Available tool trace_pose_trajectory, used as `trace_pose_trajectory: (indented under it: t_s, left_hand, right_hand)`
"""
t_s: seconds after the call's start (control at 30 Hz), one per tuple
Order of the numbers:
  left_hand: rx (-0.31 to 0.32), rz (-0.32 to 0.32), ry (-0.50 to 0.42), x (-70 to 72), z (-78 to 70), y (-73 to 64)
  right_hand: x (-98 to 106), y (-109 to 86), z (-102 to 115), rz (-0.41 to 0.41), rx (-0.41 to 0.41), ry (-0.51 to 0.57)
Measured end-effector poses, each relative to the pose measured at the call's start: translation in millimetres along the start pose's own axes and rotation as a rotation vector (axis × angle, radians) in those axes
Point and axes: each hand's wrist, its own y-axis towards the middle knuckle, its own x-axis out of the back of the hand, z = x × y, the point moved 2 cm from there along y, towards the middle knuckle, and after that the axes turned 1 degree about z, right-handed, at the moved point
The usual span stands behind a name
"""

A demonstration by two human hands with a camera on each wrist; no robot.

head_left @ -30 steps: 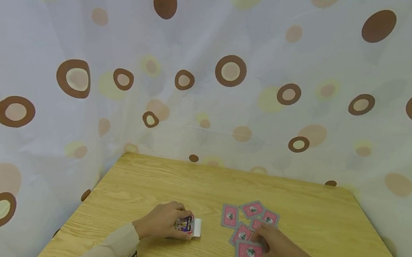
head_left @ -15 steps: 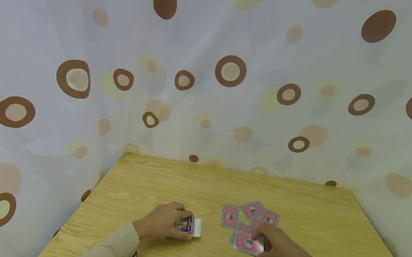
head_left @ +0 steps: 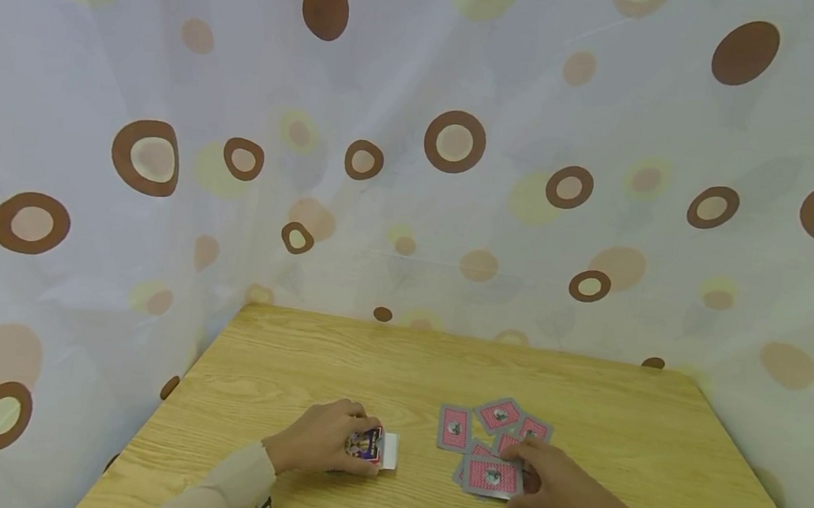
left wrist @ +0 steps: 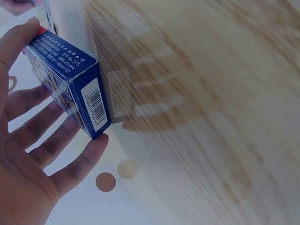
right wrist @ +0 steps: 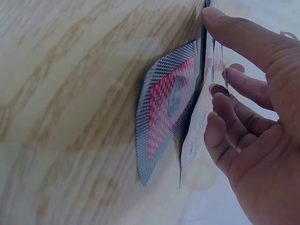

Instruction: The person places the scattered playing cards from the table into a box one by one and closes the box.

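1. The left hand [head_left: 326, 438] is curled around the card box [head_left: 363, 445], its thumb on the near side and its fingers on the far side.
2. The box lies left of the worktop's [head_left: 322, 353] middle, well apart from the left edge; its white flap [head_left: 389, 452] points toward the right edge.
3. The right hand [head_left: 564, 487] holds the nearest red-backed card [head_left: 493, 477] by its right end, between thumb and fingers.
4. Other cards [head_left: 498, 414] lie backs up, mostly overlapping, right of the worktop's middle and well short of the far and right edges.
5. Bare wood separates the flap from the leftmost card [head_left: 455, 428]; a broader strip runs beyond both hands to the far edge.
6. Only the left wrist view shows the box's barcode [left wrist: 94, 104] and printed side.
7. The right wrist view shows the cards low and nearly edge-on.
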Motion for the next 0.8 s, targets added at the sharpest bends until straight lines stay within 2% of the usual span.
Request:
trace_pose_trajectory:
  t_s: [0.27,0.47,0.8]
  left_hand:
    - [0.006,0.006,-0.011,2.3,-1.9,-1.2]
    - [-0.006,-0.011,-0.010,2.0,-1.6,-1.8]
    - [0.000,-0.004,-0.006,2.6,-2.7,-2.0]
  right_hand:
    - [5.4,-0.8,7.7,-0.054,0.011,0.013]
    - [6.9,0.7,8.1,-0.090,0.017,-0.054]
    - [4.7,3.0,7.3,-0.090,-0.012,-0.027]
